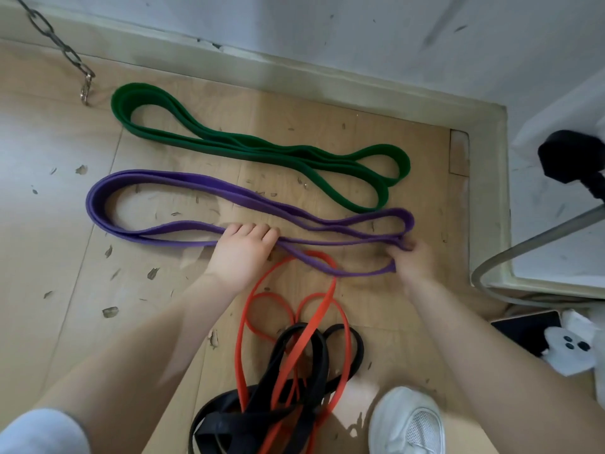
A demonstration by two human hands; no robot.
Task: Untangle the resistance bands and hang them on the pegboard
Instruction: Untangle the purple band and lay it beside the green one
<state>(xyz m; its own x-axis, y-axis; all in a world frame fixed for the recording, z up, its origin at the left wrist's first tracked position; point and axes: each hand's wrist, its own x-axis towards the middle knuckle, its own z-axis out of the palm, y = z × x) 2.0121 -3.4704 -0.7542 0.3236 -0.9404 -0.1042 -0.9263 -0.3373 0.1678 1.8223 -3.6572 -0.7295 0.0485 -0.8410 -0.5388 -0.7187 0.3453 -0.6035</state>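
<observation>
Fingers of the left hand curled down over the near strands of the purple resistance band, pressing or gripping them against the floor. Fingers of the right hand pinched shut around the band's right-end fold, though how many strands lie inside that pinch cannot be told through the blur.

Wooden floor scuffed and chipped, bordered by a pale skirting board along the wall. Green resistance band laid out in a long folded loop nearest the wall, apart from the others. Purple band parallel just below it, also folded into a long loop, one strand sagging toward the red band. Red resistance band and black resistance band knotted together in a heap near the bottom, the red loops reaching up under the purple strand. No pegboard in view.

White sneaker at lower right beside the heap. Curved metal tube at the right edge. Metal chain with a clip hanging at upper left. Small white plush toy with dark dots at the right.
</observation>
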